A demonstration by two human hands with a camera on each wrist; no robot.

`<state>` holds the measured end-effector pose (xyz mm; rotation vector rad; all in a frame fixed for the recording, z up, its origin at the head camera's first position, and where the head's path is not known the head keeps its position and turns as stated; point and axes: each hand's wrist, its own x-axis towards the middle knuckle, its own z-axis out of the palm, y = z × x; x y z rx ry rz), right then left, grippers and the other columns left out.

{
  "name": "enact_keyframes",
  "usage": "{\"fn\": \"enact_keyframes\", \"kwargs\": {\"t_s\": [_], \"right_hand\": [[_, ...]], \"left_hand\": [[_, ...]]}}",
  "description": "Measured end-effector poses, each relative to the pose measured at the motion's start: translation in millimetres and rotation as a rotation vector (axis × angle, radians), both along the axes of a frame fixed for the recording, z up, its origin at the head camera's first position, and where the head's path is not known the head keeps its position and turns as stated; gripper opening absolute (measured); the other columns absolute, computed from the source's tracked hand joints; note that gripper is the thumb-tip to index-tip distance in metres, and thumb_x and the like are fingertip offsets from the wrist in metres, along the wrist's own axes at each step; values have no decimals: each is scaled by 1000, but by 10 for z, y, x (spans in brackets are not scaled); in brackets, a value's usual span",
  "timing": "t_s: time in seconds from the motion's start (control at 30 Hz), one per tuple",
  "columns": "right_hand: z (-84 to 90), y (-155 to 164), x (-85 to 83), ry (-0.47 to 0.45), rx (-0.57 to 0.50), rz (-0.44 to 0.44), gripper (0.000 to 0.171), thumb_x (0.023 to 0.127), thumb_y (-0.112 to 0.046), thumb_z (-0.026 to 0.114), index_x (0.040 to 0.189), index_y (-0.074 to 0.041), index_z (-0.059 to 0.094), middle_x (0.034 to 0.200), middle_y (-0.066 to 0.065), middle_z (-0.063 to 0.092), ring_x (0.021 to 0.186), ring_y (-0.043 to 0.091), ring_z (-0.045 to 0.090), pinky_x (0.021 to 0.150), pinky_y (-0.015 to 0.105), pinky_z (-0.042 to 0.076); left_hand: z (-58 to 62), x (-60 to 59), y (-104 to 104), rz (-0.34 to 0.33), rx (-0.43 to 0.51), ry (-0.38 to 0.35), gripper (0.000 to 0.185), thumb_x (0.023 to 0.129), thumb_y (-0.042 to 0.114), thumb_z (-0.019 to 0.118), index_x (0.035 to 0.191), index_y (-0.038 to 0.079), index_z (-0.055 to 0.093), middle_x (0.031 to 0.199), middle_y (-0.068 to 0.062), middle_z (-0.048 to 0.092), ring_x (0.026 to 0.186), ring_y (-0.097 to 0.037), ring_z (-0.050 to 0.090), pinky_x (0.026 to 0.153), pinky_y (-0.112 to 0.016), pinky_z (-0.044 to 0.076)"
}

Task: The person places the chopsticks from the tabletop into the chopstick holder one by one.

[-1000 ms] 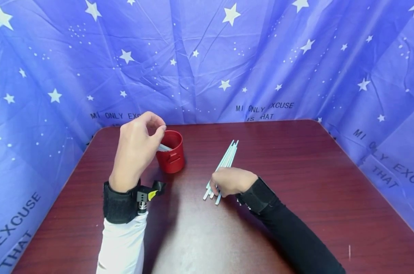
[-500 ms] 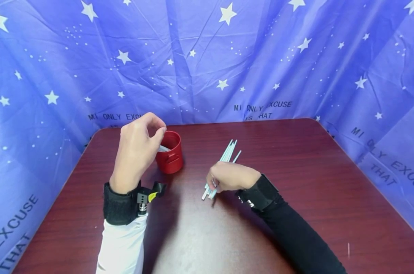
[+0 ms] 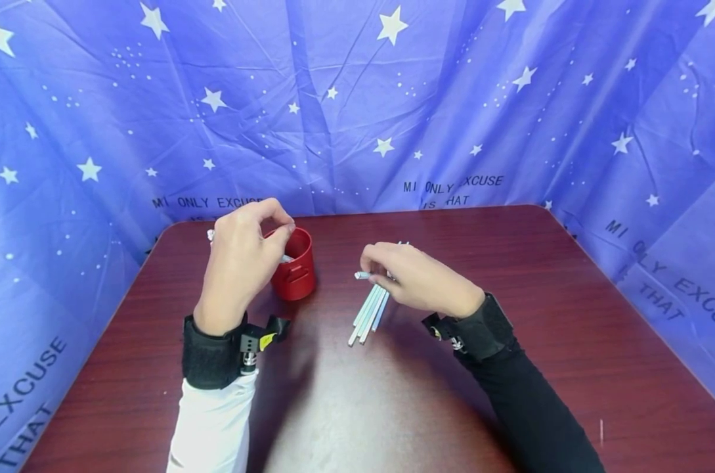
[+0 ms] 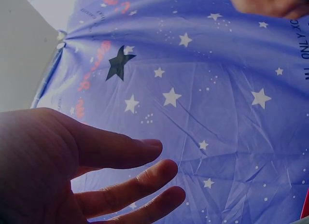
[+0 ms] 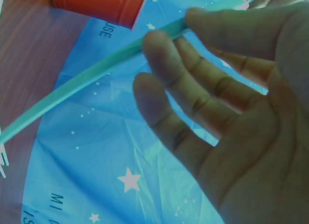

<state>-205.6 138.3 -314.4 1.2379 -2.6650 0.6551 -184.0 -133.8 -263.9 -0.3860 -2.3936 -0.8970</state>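
A red cup [image 3: 295, 272] stands on the dark red table [image 3: 511, 295]. My left hand [image 3: 239, 263] hovers at the cup's rim, thumb and forefinger pinched on a pale straw whose one end [image 3: 211, 234] pokes out to the left while the other dips into the cup. My right hand [image 3: 416, 279] is raised above a bundle of pale straws [image 3: 369, 312] lying on the table and pinches a single straw [image 3: 362, 275] that points left. In the right wrist view that straw [image 5: 96, 74] runs under my fingertips [image 5: 159, 43], with the cup [image 5: 96, 4] beyond.
A blue star-printed cloth [image 3: 357, 98] walls the table at the back and on both sides. The left wrist view shows only my fingers [image 4: 125, 151] against that cloth [image 4: 217, 113].
My right hand has lifted off the bundle with one straw and moved up and away from me. My left hand has stayed at the cup; a straw end now shows at its left.
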Motion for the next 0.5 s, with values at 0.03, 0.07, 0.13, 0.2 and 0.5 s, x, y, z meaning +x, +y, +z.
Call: {"fn": "enact_keyframes", "kwargs": {"t_s": [0.03, 0.07, 0.13, 0.2, 0.5], "right_hand": [[16, 8, 0, -4, -16, -4, 10, 101, -5, 72, 102, -11, 65, 100, -2, 69, 89, 12, 63, 82, 33, 56], [34, 17, 2, -7, -30, -7, 10, 102, -4, 71, 102, -11, 64, 100, -2, 70, 90, 12, 64, 82, 33, 56], [68, 34, 3, -11, -61, -13, 7, 103, -5, 69, 103, -10, 65, 98, -2, 69, 89, 12, 63, 81, 33, 56], [111, 51, 15, -5, -94, -24, 6, 104, -5, 67, 103, -10, 64, 95, -1, 67, 87, 13, 62, 79, 34, 54], [257, 90, 89, 105, -287, -83, 15, 102, -2, 70, 115, -3, 63, 97, 4, 71, 89, 14, 72, 81, 37, 60]], "left_hand": [[1, -1, 4, -2, 3, -5, 14, 95, 3, 67, 92, 8, 80, 92, -10, 80, 83, -30, 70, 72, -40, 47], [2, -2, 8, -4, 5, -8, 13, 95, 3, 68, 92, 8, 80, 92, -10, 80, 86, -30, 71, 74, -40, 49], [5, -3, 15, -6, 8, -18, 11, 96, 5, 70, 93, 8, 81, 92, -10, 80, 88, -30, 73, 76, -41, 50], [8, -4, 23, -9, 16, -30, 9, 98, 7, 72, 96, 8, 81, 92, -11, 81, 89, -30, 74, 78, -42, 51], [30, -6, 79, -42, 49, -111, 10, 103, 14, 70, 108, 9, 77, 106, -12, 81, 104, -31, 76, 92, -48, 58]]}}
